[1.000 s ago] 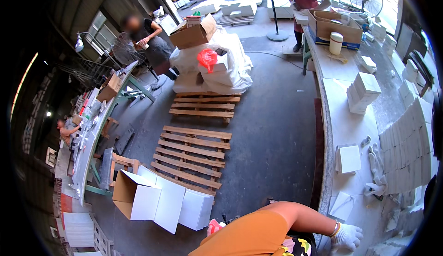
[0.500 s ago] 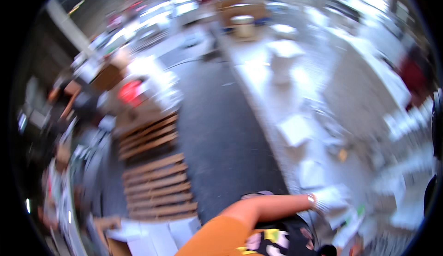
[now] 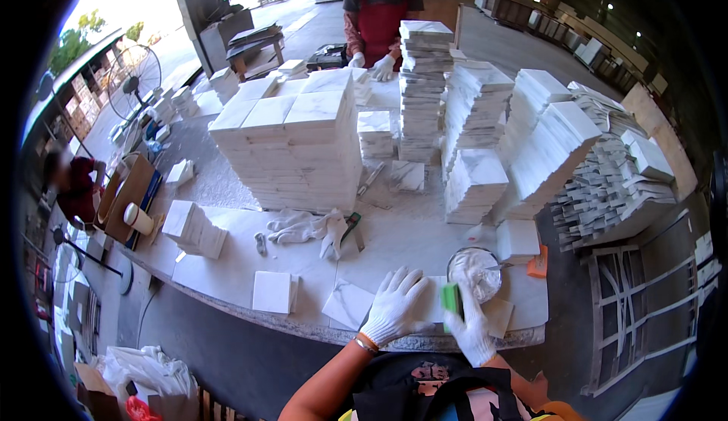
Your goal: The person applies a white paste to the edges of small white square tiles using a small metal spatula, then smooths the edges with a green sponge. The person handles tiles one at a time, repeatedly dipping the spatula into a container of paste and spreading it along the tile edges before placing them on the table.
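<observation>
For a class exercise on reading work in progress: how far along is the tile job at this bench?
Done, it seems: tall neat stacks of white tiles fill the bench. In hand: the left hand presses a tile flat while the right hand holds a green pad beside a bowl of white paste. Left: loose single tiles nearby.

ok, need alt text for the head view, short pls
Two white-gloved hands work at a dusty table: the left hand lies flat on a white tile, the right hand holds a green pad beside a bowl of white powder. Stacks of marble tiles fill the table behind; another person stands opposite.
</observation>
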`<state>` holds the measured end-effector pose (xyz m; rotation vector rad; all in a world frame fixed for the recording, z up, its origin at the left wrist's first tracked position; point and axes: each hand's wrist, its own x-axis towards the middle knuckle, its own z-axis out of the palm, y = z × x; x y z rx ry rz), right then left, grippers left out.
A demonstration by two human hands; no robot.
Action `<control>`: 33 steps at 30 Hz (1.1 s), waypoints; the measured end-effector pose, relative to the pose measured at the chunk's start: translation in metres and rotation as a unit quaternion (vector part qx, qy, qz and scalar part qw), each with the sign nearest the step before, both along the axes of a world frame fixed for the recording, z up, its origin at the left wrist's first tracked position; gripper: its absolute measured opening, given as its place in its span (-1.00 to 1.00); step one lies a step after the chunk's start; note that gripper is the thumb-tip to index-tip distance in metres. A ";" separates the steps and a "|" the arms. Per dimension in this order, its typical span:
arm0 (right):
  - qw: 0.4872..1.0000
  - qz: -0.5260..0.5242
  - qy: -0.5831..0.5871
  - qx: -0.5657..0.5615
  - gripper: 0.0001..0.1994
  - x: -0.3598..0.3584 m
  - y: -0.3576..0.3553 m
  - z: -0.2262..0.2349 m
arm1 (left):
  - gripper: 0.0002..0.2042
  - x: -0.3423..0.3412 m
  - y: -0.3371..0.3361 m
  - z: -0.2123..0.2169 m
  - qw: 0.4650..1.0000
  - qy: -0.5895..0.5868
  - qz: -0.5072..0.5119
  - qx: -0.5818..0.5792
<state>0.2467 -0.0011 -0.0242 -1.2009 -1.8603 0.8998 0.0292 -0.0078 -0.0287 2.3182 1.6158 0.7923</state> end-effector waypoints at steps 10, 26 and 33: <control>0.998 -0.028 -0.046 -0.024 -0.32 0.000 0.045 -0.037 | -0.09 -0.003 0.001 -0.001 1.000 -0.007 0.000 0.012; 0.903 -0.107 0.272 -0.314 -0.38 0.031 0.036 0.005 | -0.23 -0.029 0.024 0.031 0.980 0.098 -0.163 -0.060; 0.901 -0.063 0.283 -0.322 -0.39 0.030 0.027 0.006 | -0.30 -0.043 0.030 0.030 0.989 0.028 -0.116 -0.085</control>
